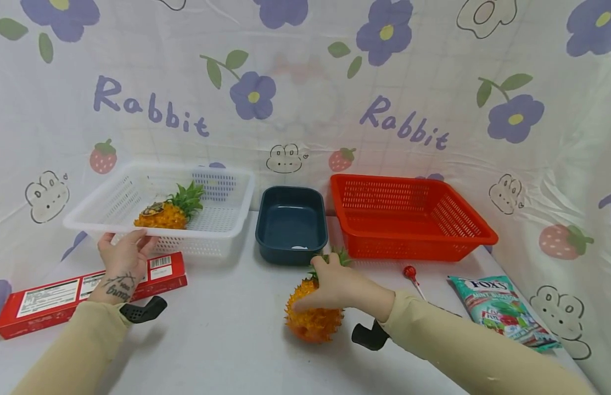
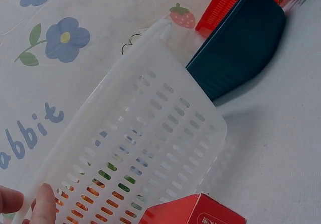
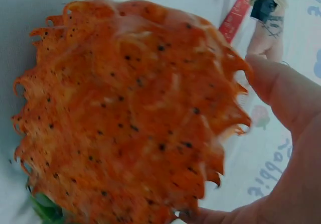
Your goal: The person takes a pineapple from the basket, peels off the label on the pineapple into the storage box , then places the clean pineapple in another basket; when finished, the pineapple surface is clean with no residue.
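Note:
My right hand (image 1: pixel 337 282) grips an orange pineapple (image 1: pixel 315 326) with spiky skin and green leaves, over the middle of the table. In the right wrist view, the black-speckled base of this pineapple (image 3: pixel 130 108) fills most of the picture, with the thumb along its side. Whether it touches the table I cannot tell. My left hand (image 1: pixel 121 255) holds the front rim of a white plastic basket (image 1: pixel 211 233), thumb and fingers pinching the edge. Inside that basket lies a second pineapple (image 1: pixel 162 218), its leaves pointing right.
A dark blue tub (image 1: pixel 291 255) stands between the white basket and a red basket (image 1: pixel 414 248). Below the left basket lies a long red box (image 1: pixel 53 302), partly behind my left wrist. To the right are a red lollipop (image 1: pixel 410 272) and a green candy bag (image 1: pixel 503 312).

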Action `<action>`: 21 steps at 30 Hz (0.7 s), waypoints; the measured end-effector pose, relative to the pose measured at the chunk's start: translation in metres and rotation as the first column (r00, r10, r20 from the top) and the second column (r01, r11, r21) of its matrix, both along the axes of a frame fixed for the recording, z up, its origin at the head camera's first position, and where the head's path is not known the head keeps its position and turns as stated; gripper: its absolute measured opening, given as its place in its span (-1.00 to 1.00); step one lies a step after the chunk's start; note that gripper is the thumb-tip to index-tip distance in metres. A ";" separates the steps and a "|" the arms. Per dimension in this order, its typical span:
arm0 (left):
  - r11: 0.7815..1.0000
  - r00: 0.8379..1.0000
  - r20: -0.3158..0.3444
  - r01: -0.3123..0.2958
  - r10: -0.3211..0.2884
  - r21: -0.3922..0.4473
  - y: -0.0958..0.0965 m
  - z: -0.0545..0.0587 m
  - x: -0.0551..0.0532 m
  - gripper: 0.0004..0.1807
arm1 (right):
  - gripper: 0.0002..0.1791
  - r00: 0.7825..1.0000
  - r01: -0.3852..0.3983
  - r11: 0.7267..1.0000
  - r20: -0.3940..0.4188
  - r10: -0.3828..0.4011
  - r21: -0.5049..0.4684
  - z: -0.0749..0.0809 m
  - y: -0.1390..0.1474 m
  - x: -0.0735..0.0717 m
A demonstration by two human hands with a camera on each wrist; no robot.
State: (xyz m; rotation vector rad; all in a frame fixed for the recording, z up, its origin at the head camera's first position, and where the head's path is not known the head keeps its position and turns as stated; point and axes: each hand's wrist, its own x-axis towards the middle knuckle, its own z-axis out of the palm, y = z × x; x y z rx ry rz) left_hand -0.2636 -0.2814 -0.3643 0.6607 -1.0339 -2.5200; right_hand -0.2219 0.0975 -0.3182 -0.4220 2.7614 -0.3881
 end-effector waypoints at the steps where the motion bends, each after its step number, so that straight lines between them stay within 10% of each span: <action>1: 1.000 1.000 0.002 0.000 0.000 0.000 0.000 0.000 0.000 -0.18 | 0.09 1.000 -0.003 1.000 0.006 0.003 0.010 -0.002 -0.001 0.000; 21: 1.000 1.000 -0.021 0.006 -0.006 0.006 -0.001 0.000 0.001 -0.18 | -0.05 0.991 -0.007 1.000 0.136 0.010 -0.029 -0.004 -0.008 0.004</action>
